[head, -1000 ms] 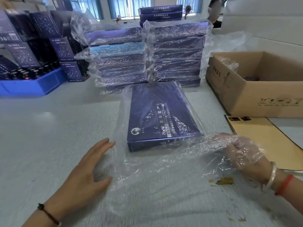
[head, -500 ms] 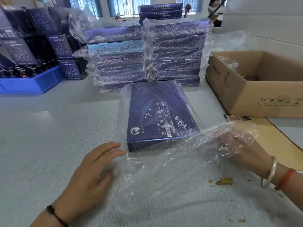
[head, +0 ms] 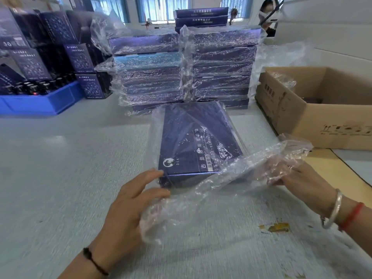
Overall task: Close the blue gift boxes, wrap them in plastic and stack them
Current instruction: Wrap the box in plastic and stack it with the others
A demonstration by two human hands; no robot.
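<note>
Here the left hand [head: 128,208] lies open, fingertips touching the box's [head: 199,141] near-left corner through the plastic [head: 201,206]. The right hand [head: 298,178], partly veiled, pinches the plastic's lifted right edge. The box sits flat mid-table [head: 70,158], with wrapped stacks [head: 185,69] just beyond and a carton [head: 314,109] far right.

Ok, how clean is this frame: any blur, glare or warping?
Head view: motion blur smears the table and left hand; the plastic wrap glints over the gift box; windows overexposed; wide-angle bending at the cardboard box.
</note>
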